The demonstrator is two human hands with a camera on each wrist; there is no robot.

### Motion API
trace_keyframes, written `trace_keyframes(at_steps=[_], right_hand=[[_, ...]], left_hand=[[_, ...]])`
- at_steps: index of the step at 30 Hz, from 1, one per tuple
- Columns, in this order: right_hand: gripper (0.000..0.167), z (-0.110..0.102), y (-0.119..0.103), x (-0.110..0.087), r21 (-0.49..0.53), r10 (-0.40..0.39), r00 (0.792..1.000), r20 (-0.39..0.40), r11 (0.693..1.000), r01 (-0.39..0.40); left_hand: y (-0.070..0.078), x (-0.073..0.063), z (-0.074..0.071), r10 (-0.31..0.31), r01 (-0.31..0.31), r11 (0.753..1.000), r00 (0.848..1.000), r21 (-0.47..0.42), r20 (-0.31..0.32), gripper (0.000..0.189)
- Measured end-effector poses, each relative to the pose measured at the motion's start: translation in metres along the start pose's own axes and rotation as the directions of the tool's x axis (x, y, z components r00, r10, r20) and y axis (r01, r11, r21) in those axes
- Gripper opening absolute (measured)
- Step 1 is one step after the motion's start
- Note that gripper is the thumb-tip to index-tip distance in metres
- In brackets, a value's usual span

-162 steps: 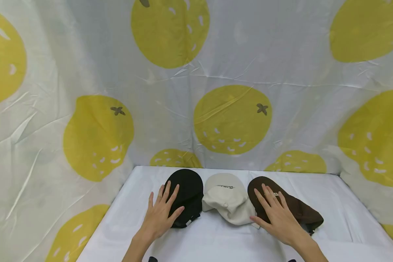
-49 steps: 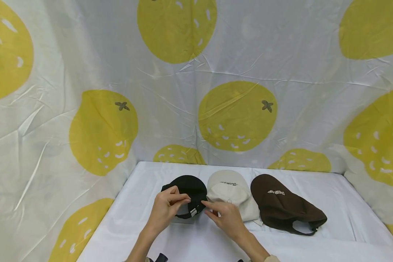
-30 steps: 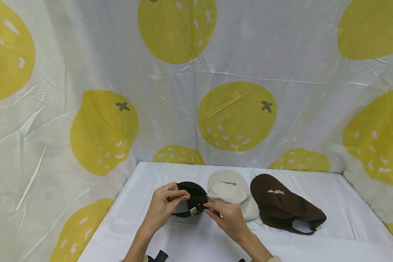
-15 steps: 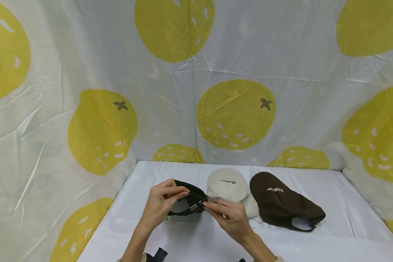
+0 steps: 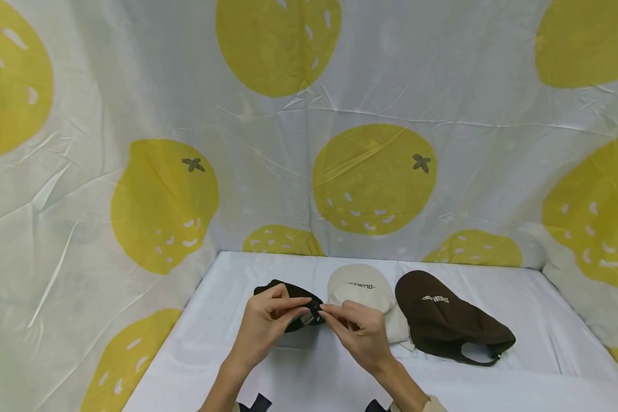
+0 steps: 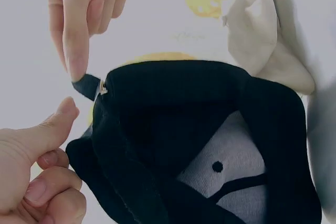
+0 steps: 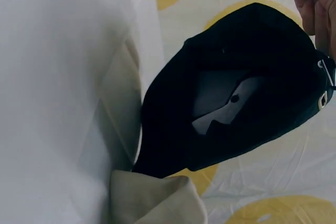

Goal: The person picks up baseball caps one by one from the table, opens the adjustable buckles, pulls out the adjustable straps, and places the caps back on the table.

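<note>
A black baseball cap [image 6: 178,82] is raised with its opening toward me in both wrist views. My right hand [image 5: 359,332] pinches the loose end of its back strap [image 6: 85,86], between thumb and index finger. Close beside it, my left hand [image 5: 262,320] grips the cap's back edge with curled fingers, its thumb [image 6: 65,107] lifted near the strap. A metal buckle [image 7: 323,99] sits on the strap. In the head view the hands cover much of the cap. The right hand is out of the right wrist view.
Right of the black cap, a beige cap [image 5: 360,292] lies on the white-covered table [image 5: 525,320]. Beyond it is a brown cap [image 5: 448,320], with its strap opening facing front. A lemon-print curtain [image 5: 268,154] hangs behind and at the sides.
Earlier, both hands lay spread on the black and brown caps. Both then moved to the black cap's back strap. The cap has since tilted up, and the fingertips have drawn closer together.
</note>
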State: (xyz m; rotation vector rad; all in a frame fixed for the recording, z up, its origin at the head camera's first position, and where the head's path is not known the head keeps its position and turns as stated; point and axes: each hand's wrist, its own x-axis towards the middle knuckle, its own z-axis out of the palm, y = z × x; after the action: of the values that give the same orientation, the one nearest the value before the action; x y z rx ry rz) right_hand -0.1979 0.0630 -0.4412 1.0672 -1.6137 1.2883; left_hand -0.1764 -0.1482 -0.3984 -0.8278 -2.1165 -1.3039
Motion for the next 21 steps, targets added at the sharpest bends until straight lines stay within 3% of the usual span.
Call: trace_keyframes(at_steps=[7, 16, 21], right_hand=[[0.030, 0.000, -0.002, 0.001, -0.016, 0.041, 0.998, -0.044, 0.999, -0.041], [0.030, 0.000, -0.004, -0.001, -0.015, 0.094, 0.994, -0.062, 0.995, -0.095], [0.027, 0.002, -0.006, -0.005, 0.009, 0.169, 0.984, -0.059, 0.986, -0.168]], left_hand=[[0.006, 0.000, 0.011, 0.014, -0.014, 1.000, 0.999, 0.012, -0.044, 0.025], [0.010, 0.002, 0.021, -0.004, 0.005, 1.000, 0.999, 0.024, -0.042, 0.023], [0.009, 0.000, 0.026, 0.026, -0.018, 0.993, 0.997, 0.115, -0.068, 0.025]])
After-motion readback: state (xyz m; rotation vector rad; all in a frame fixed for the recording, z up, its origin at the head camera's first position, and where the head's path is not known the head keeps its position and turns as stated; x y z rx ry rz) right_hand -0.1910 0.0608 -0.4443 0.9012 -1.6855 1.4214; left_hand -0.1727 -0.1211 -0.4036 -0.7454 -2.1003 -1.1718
